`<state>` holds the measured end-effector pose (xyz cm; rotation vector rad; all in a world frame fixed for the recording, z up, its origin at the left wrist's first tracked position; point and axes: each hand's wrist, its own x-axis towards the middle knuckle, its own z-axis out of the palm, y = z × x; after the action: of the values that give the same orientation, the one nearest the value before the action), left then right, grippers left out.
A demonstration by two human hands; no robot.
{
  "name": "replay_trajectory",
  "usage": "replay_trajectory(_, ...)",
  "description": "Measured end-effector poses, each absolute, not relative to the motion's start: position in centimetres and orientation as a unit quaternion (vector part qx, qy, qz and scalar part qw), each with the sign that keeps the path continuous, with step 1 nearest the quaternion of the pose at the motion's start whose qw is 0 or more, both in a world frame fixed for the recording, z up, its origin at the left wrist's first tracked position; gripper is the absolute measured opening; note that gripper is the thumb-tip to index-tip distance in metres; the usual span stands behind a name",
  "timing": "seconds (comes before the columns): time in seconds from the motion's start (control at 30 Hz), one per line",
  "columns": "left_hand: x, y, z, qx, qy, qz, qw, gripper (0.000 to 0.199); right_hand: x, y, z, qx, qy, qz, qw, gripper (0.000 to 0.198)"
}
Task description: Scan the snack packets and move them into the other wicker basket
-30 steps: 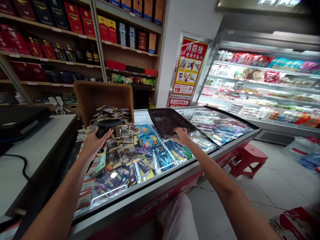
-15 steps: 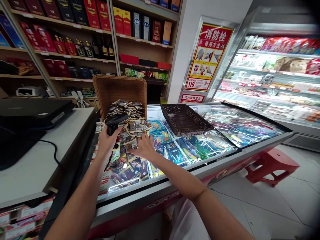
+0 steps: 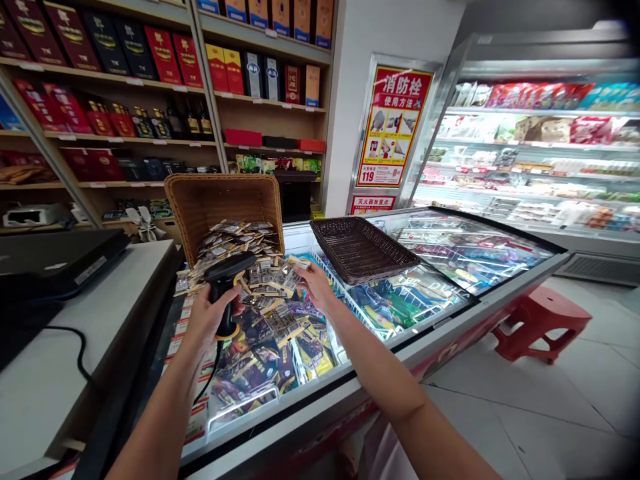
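Wicker basket (image 3: 220,200): tipped, packets (image 3: 240,247) heaped loose; could slide off.
Left hand (image 3: 207,320): grip clenched on scanner (image 3: 227,273).
Right hand (image 3: 315,283): pinched one packet (image 3: 299,263); might drop.

Woven wicker, glossy glass, matt black plastic

By the fingers (image 3: 306,269): rough tan wicker basket (image 3: 225,200), glossy foil packets (image 3: 260,277), matt black plastic scanner (image 3: 226,280), smooth glass freezer lid (image 3: 450,253).

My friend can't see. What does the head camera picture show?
A person's left hand holds a black barcode scanner, while the right hand lifts one small packet beside it. Many more packets spill from a tipped wicker basket onto a glass-topped shop freezer.
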<state>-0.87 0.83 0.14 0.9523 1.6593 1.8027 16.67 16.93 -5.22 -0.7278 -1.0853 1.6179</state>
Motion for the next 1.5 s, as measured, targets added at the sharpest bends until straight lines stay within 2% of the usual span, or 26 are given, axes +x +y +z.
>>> replay_trajectory(0.1, -0.1, 0.6, 0.1, 0.375, 0.603, 0.634, 0.307, 0.053, 17.0, 18.0, -5.0, -0.321, -0.414, 0.622, 0.582, 0.046)
replay_trajectory(0.27, 1.1, 0.4, 0.1, 0.407, 0.612, 0.590, 0.334, 0.054, 17.9, 19.4, -4.8, -0.343, -0.378, 0.562, 0.651, 0.042)
replay_trajectory(0.63, -0.4, 1.2, -2.0, 0.496, 0.639, 0.498, 0.313, 0.058, 18.8, 20.5, -5.5, -0.331, -0.402, 0.579, 0.627, 0.040)
replay_trajectory(1.1, -0.2, 0.9, -1.8, 0.535, 0.635, 0.477, 0.289, 0.051, 18.6, 20.0, -5.0, -0.327, -0.373, 0.595, 0.632, 0.042)
replay_trajectory(1.5, 0.9, 0.4, -0.2, 0.429, 0.643, 0.580, 0.258, 0.047, 18.8, 20.4, -4.0, -0.329, -0.359, 0.607, 0.628, 0.038)
